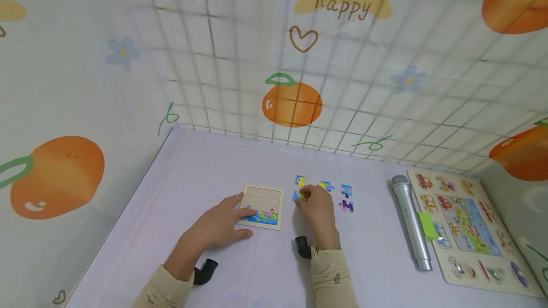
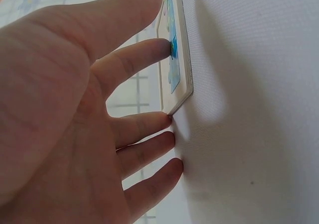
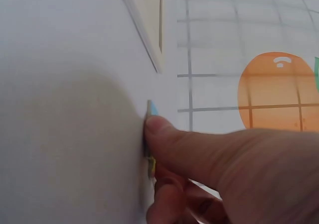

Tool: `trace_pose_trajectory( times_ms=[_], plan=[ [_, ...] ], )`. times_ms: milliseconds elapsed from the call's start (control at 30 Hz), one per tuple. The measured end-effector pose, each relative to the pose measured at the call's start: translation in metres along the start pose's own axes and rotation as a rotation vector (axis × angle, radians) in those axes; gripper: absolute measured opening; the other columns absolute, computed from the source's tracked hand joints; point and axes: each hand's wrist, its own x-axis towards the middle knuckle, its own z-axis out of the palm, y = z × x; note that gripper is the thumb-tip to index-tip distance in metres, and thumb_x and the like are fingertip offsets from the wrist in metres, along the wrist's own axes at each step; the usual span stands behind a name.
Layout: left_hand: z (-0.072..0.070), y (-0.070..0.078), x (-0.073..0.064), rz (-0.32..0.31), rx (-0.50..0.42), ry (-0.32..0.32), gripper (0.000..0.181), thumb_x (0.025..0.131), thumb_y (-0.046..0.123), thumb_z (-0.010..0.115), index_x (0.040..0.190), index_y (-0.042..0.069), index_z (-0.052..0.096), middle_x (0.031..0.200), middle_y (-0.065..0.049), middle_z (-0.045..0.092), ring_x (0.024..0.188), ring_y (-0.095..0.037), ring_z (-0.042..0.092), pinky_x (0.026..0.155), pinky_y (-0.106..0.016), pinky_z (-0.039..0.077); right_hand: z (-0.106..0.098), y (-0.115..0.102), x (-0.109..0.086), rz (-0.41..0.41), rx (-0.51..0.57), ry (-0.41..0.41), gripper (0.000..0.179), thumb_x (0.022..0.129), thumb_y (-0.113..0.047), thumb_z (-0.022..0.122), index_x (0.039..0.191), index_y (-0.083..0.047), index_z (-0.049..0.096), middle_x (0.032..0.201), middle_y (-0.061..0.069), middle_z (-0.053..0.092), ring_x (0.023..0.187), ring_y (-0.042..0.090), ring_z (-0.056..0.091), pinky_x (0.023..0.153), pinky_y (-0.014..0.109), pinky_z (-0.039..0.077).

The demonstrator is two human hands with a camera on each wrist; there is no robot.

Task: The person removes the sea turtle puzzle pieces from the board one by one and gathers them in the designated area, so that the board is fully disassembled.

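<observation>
A square wooden puzzle frame (image 1: 277,203) lies on the table, its lower strip filled with joined blue, green and pink pieces. My left hand (image 1: 220,220) is at its left side, fingers spread and nearly straight. One fingertip presses the filled strip, and other fingertips touch the table by the frame's edge in the left wrist view. To the right of the frame, my right hand (image 1: 318,206) pinches a blue and yellow puzzle piece (image 3: 152,107) between thumb and fingers, at the tabletop. Loose around this hand lie a yellow-blue piece (image 1: 300,180), another one (image 1: 328,186) partly covered, and two pieces (image 1: 347,206) farther right.
A silver microphone (image 1: 411,220) lies to the right, with a bright green block (image 1: 427,226) beside it. Farther right is a wooden picture board (image 1: 445,255) with vehicles and figures. A patterned cloth over a wire grid (image 1: 239,84) rises behind the table.
</observation>
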Motion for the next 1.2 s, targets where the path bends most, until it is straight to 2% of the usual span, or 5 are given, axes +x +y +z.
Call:
trace_pose_trajectory(
  times_ms=[333,733,900,1033,1200],
  plan=[
    [0.000,0.001,0.001,0.007,0.000,0.003,0.053,0.091,0.044,0.076,0.140,0.029,0.064,0.165,-0.014,0.034,0.152,-0.035,0.034,0.117,-0.056,0.039,0.000,0.000,0.000,0.021,-0.020,-0.002,0.023,0.091,-0.014,0.077,0.114,-0.009,0.074,0.108,0.009,0.070,0.098,0.025,0.061,0.091,0.040,0.057],
    [0.000,0.003,0.002,0.010,0.011,0.007,0.054,0.091,0.044,0.076,0.140,0.028,0.064,0.166,-0.013,0.032,0.152,-0.035,0.033,0.118,-0.056,0.039,-0.001,0.000,0.001,0.004,-0.037,0.001,0.023,0.092,-0.013,0.076,0.115,-0.008,0.074,0.109,0.009,0.070,0.099,0.024,0.062,0.092,0.041,0.056],
    [0.003,0.010,0.001,0.057,0.037,0.020,0.059,0.090,0.043,0.076,0.141,0.017,0.063,0.166,-0.011,0.035,0.153,-0.034,0.033,0.119,-0.054,0.037,-0.003,-0.002,0.000,0.013,-0.041,-0.001,0.026,0.092,-0.014,0.076,0.118,-0.009,0.073,0.114,0.010,0.070,0.104,0.027,0.062,0.094,0.043,0.055],
    [0.007,0.017,0.001,0.110,0.051,0.017,0.067,0.090,0.043,0.077,0.140,0.002,0.060,0.156,-0.013,0.046,0.145,-0.031,0.042,0.117,-0.047,0.042,-0.006,-0.004,-0.002,0.000,-0.037,0.016,0.028,0.093,-0.017,0.075,0.119,-0.009,0.073,0.116,0.011,0.071,0.107,0.029,0.063,0.094,0.045,0.055],
    [0.009,0.021,0.001,0.130,0.074,0.025,0.071,0.089,0.044,0.078,0.138,-0.003,0.059,0.143,-0.012,0.053,0.134,-0.027,0.051,0.111,-0.042,0.048,-0.002,-0.009,-0.008,-0.128,-0.014,0.006,0.024,0.091,-0.018,0.077,0.113,-0.010,0.076,0.109,0.009,0.071,0.098,0.026,0.064,0.089,0.042,0.056]
  ],
)
